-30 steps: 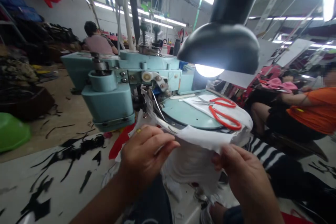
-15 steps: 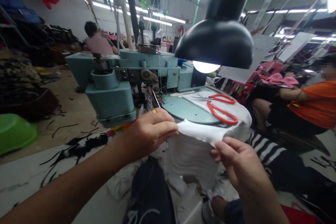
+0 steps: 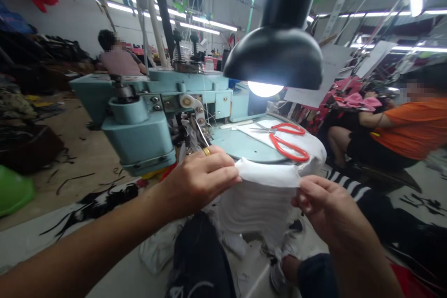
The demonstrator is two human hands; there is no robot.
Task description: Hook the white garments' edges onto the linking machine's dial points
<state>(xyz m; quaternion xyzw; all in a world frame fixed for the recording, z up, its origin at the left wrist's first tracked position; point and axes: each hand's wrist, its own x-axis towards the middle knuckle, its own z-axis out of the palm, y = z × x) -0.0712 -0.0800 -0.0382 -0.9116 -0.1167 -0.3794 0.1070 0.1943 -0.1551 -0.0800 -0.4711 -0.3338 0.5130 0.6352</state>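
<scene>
**White strip: held taut btwn both hands, front edge of mach. bed**

White strip (image 3: 268, 174): located at near edge of round bed plate (image 3: 232, 145), spread horiz. btwn the hands. L hand (image 3: 199, 179): closed, thumb & fingers pinching L end of strip; gold ring (image 3: 206, 152) on one finger. R hand (image 3: 330, 207): closed, fingertips pinching R end.

Mach. body (image 3: 138, 139): light blue-green, L of bed plate; L hand is near its lower R side. Bed plate: same color, flat top. Scissors (image 3: 273, 130): red handles, lying on R part of bed, blades pointing L, partly over white cloth (image 3: 316, 151), which extends to R rim. White fabric folds (image 3: 256, 209): hanging below strip, in front of bed. Lamp (image 3: 275, 58): black shade, lit, directly above bed.

Surroundings: person in orange top (image 3: 415, 125) seated at R, nr. pink fabric (image 3: 361, 101); person in pink top (image 3: 120, 63) behind mach., upper L. Floor, L side: green basin (image 3: 14, 191), black scraps (image 3: 101, 200). Striped cloth (image 3: 349, 185): black/white, R of bed, below its level.
</scene>
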